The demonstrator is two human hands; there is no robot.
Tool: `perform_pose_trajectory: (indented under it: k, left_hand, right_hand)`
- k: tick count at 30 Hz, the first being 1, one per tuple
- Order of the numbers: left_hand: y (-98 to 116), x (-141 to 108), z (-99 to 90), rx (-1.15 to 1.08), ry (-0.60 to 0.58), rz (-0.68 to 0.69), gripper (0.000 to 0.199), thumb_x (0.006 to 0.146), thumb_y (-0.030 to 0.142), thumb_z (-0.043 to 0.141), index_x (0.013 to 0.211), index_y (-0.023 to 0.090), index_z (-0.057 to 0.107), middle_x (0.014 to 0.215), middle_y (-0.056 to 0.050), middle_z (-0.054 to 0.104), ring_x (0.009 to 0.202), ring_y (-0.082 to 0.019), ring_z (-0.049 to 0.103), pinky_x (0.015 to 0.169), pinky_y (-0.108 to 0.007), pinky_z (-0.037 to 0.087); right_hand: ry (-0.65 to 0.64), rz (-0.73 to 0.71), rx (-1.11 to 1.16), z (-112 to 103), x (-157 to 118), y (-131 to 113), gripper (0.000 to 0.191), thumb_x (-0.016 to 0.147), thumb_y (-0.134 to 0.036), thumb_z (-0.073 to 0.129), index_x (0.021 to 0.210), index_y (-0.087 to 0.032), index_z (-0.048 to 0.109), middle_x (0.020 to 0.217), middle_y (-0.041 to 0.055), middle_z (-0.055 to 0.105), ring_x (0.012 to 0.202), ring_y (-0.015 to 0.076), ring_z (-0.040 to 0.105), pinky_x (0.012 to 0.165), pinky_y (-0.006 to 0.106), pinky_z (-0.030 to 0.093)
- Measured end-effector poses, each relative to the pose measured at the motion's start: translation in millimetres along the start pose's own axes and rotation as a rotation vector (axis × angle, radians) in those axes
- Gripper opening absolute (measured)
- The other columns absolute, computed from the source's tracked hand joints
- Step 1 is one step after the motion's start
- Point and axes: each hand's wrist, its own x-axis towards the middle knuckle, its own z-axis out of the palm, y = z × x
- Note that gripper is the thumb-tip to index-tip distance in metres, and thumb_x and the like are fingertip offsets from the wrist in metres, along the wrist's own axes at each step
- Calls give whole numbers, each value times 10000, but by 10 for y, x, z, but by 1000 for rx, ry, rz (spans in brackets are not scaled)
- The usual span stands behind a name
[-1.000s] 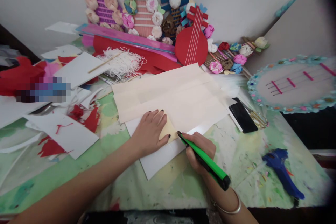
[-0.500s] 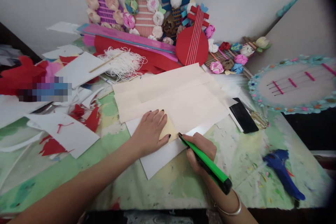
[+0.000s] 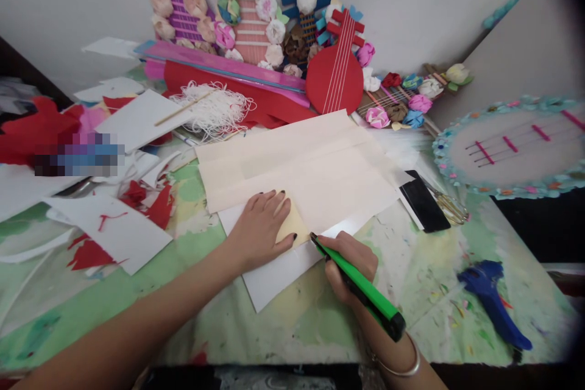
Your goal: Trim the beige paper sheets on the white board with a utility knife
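Note:
My left hand [image 3: 260,228] lies flat with its fingers stretched out, pressing on a small pale yellow piece of paper [image 3: 296,219]. My right hand [image 3: 354,259] is wrapped round a green and black utility knife [image 3: 365,289], its tip at the right corner of the yellow piece. Beneath both is a large cream sheet of paper [image 3: 292,161], folded or layered. Under its near edge a white board [image 3: 269,286] sticks out toward me. Whether the blade is cutting into the paper cannot be made out.
A blue glue gun [image 3: 496,304] lies at the right, with a black phone-like slab [image 3: 425,201] and scissors [image 3: 452,207] behind it. White string [image 3: 214,109], paper scraps [image 3: 119,225] and red cloth-like material are at the left. A red paper lute [image 3: 336,76] leans at the back.
Almost nothing differs. Both hands and the utility knife stay in nearly the same place, with only a very slight shift.

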Motion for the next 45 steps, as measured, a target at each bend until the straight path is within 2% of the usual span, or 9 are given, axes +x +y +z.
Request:
perform_pose_trajectory:
  k: [5,11,21,26,33,38,42,45]
  left_hand:
    - [2,0,-5,-5,0,0,580,910,477,480,1352,102,489,1451,-186,459,1339,-351,385,1112,-495,288]
    - [1,4,-9,-10,1,1,582,904,470,501,1347,93,493,1442,-194,464,1338,-357,387,1111,-500,289]
    - [3,2,-15,-5,-3,4,595,906,466,488,1359,79,484,1448,-197,459,1335,-357,383,1108,-499,290]
    - [7,4,-26,-5,-3,5,587,906,463,484,1356,85,485,1443,-196,464,1338,-355,382,1109,-498,287]
    - [4,1,-15,-1,3,6,587,911,475,474,1348,85,492,1441,-199,465,1331,-360,387,1104,-501,293]
    - [5,1,-19,3,6,9,583,917,468,470,1355,84,488,1440,-198,466,1330,-356,390,1107,-496,292]
    - [8,1,-27,-2,4,6,574,911,460,475,1349,89,494,1444,-190,465,1328,-356,392,1108,-500,294]
    - [6,-3,-30,-10,3,14,574,909,455,474,1349,87,491,1445,-192,460,1330,-360,383,1111,-505,291]
  right_hand:
    - [25,-24,-18,-2,18,-22,250,794,-128,517,992,-187,659,580,-22,456,496,130,445,454,263,332]
    - [-5,-19,-21,-5,10,-5,243,786,-111,531,980,-165,667,605,-3,503,513,127,449,471,266,347]
    - [0,-39,-24,-14,14,-14,253,770,-109,505,963,-175,654,584,-14,468,499,129,433,462,270,326]
    - [-2,-10,-45,-54,12,-39,266,762,-114,509,969,-188,659,606,-4,520,508,137,472,475,273,373]
    - [-31,10,-42,-73,35,-61,241,775,-121,532,970,-185,660,609,-7,509,518,138,486,482,272,399]
    - [8,-9,-25,-80,16,-70,229,778,-137,526,941,-180,682,576,-9,489,490,137,476,452,273,369]
    - [163,146,16,-65,-31,-4,242,804,-193,520,952,-204,711,737,47,679,627,188,632,559,315,488]
    - [185,338,175,-26,-13,83,271,838,-226,547,1055,-225,709,956,64,742,849,233,699,727,361,559]
